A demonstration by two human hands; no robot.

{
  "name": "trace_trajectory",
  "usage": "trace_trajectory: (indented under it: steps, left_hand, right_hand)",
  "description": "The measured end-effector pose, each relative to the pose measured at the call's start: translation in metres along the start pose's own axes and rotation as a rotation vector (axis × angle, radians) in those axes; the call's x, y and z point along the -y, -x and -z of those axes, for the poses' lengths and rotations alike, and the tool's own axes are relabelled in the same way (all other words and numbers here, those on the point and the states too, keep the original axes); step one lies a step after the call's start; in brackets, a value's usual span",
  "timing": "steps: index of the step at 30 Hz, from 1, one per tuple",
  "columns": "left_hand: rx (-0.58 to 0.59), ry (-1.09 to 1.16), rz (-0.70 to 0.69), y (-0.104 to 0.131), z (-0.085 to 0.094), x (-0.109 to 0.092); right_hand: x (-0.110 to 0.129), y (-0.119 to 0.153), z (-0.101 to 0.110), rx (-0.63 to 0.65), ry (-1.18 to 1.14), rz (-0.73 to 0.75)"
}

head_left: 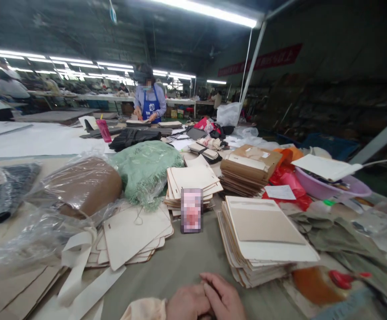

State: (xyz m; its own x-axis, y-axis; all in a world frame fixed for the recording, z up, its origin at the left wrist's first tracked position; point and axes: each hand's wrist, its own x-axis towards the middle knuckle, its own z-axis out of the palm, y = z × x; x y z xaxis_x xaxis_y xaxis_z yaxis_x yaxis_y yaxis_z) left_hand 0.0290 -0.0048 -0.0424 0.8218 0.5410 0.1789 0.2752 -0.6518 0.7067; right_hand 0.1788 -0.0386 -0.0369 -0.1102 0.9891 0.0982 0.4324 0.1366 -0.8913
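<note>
Pink cup (pixel 103 130) nr blk cloth (pixel 133 138) – purple basin (pixel 317 188) R.

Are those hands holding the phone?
No, the phone is in front of a pale stack, apart from the left hand and right hand.

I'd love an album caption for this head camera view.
Left hand and right hand meet over a greenish surface, before a propped phone and stacks of pale panels.

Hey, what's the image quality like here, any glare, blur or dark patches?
Head view: the overhead tube light is blown out to white; the plastic-wrapped brown bundle shows glints; the red-capped bottle looks blurred; the upper right is dim around the red banner; the left hand and right hand are fairly clear.
</note>
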Motion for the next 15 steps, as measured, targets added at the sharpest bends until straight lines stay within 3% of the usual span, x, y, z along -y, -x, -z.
trace_trajectory:
  steps: [4,10,15]
  left_hand:
    - [0.004,-0.065,0.026,-0.006,-0.008,0.014]
    - [-0.019,-0.015,0.035,0.005,0.006,-0.014]
    - [-0.014,-0.022,0.012,0.005,0.012,-0.019]
  right_hand:
    - [-0.012,-0.004,-0.004,-0.059,0.013,0.004]
    - [0.015,0.002,0.005,-0.022,-0.037,-0.068]
    - [0.015,0.001,0.007,0.002,-0.048,-0.091]
